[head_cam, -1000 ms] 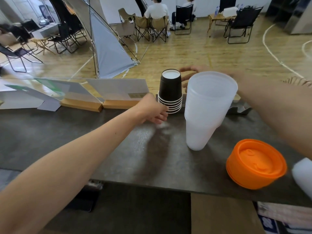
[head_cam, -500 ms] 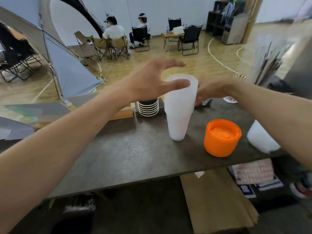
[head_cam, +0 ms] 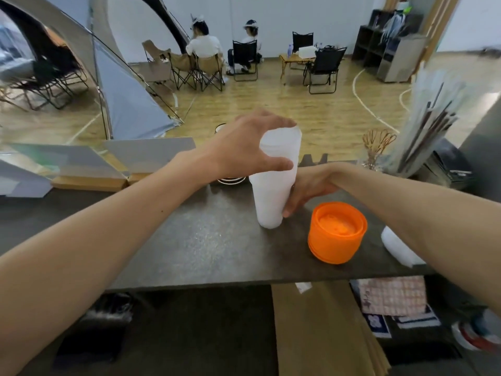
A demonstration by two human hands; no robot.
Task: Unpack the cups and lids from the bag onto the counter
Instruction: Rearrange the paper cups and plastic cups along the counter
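On the dark counter (head_cam: 206,240), both hands (head_cam: 244,147) grip translucent white stacked cups (head_cam: 276,183).

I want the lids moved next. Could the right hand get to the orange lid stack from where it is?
Probably yes: the right hand rests just behind the orange lid stack, nothing between.

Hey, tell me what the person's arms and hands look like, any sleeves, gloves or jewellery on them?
Both arms are bare along the whole stretch in view, with no sleeve showing. The left hand and right hand wear no gloves, and no rings, watch or bracelet show on the fingers or wrists that can be seen. Part of the right hand is hidden behind the white cups.
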